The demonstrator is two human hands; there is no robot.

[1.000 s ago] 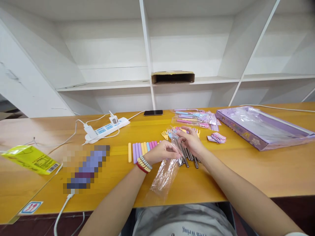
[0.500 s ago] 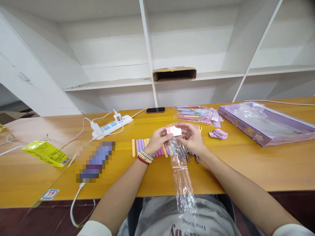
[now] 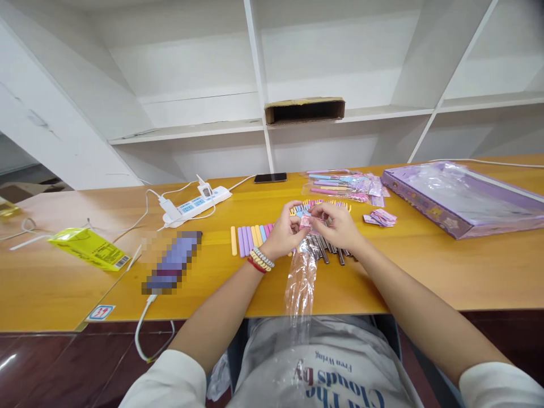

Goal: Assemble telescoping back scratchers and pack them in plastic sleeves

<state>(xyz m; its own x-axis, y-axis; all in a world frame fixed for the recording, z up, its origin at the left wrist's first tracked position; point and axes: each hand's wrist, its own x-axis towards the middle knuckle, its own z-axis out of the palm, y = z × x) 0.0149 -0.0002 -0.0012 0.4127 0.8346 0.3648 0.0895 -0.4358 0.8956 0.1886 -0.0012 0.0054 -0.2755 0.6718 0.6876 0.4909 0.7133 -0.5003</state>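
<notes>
Clear plastic sleeve (image 3: 301, 283) is pinched at its pink printed top by the left hand (image 3: 284, 235) and the right hand (image 3: 338, 226), both closed on it, and is hung over the bench (image 3: 425, 272) edge. Pastel sticks (image 3: 250, 238) are laid beside the left hand. "The Clouds By" is read on the shirt (image 3: 331, 377).

Pastel sticks (image 3: 250, 238), purple box (image 3: 459, 198), yellow packet (image 3: 89, 249)
</notes>
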